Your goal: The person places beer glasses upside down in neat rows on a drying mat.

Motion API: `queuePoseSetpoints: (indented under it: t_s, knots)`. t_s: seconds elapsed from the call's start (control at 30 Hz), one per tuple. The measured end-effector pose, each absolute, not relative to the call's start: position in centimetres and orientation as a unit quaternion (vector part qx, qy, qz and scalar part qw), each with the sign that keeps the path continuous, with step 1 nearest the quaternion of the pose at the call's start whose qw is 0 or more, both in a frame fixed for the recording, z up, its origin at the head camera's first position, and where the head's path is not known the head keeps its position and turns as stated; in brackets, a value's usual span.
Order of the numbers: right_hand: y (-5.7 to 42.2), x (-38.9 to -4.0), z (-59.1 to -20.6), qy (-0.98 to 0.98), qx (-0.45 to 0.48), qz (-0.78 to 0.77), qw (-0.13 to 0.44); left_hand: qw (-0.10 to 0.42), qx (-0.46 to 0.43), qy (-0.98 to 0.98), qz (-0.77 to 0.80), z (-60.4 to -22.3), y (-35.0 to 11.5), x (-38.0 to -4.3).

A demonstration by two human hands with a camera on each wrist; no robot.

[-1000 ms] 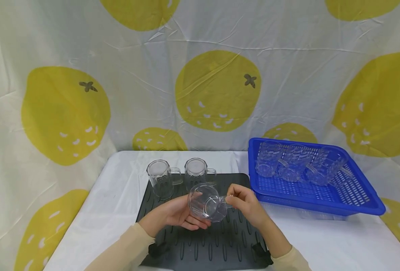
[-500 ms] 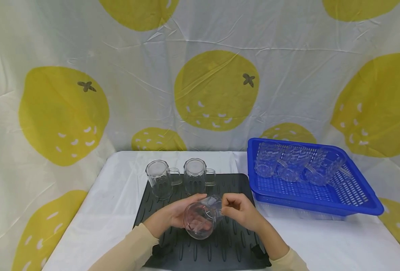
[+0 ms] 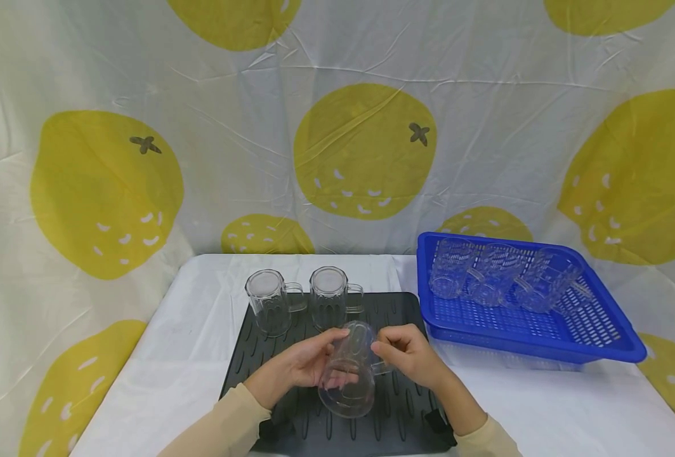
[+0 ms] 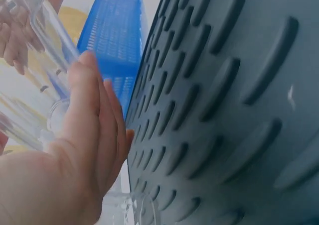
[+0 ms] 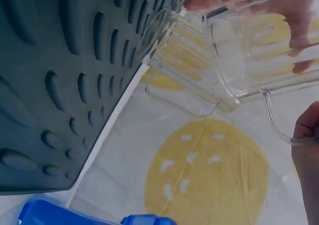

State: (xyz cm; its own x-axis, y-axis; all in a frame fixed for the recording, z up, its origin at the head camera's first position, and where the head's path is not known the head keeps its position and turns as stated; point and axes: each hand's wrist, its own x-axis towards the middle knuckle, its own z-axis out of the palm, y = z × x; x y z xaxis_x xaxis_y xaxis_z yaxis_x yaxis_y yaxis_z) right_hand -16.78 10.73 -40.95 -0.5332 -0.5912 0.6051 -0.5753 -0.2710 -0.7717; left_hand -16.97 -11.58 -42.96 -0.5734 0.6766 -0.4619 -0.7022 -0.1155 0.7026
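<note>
A clear glass mug is held over the dark ridged mat, tilted with its mouth down and toward me. My left hand holds its body from the left, thumb along the near side and fingers behind, visible through the glass. In the left wrist view those fingers lie nearly straight. From the right, my right hand pinches the mug's handle. Two more glass mugs, the left one and the right one, stand on the mat's far edge, handles to the right.
To the right of the mat is a blue perforated basket, with glass mugs lying in its far part. White cloth covers the table. A lemon-printed curtain hangs behind.
The mug has turned in my hands, its mouth swinging from up-left down toward me. My left thumb has come over it near the base. The standing mugs and the basket have stayed put.
</note>
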Motion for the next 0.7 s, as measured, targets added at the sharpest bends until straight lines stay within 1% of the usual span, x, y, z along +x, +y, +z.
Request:
queuePoseSetpoints:
  t_s: [0.17,0.33,0.43,0.53,0.6,0.7]
  knots:
    - [10.3,-16.0,-39.4,0.624,-0.497,-0.599,-0.070,0.470,-0.012,0.433,0.769,-43.1,-11.2,-16.6]
    - [9.9,-15.3,-37.7,0.617,-0.516,-0.588,-0.082,0.461,0.003,0.422,0.780,-43.2,-11.1,-16.5]
    - [10.0,-15.5,-38.2,0.633,-0.524,-0.564,-0.081,0.451,0.008,0.422,0.786,-43.3,-11.2,-16.4]
    - [10.2,-15.8,-39.1,0.650,-0.534,-0.534,-0.085,0.428,0.016,0.443,0.787,-43.4,-11.3,-16.2]
    - [10.3,-16.0,-39.6,0.658,-0.536,-0.522,-0.089,0.402,0.021,0.463,0.790,-43.5,-11.4,-16.1]
    - [10.3,-16.1,-39.9,0.663,-0.528,-0.519,-0.110,0.351,0.027,0.500,0.791,-43.6,-11.5,-16.1]
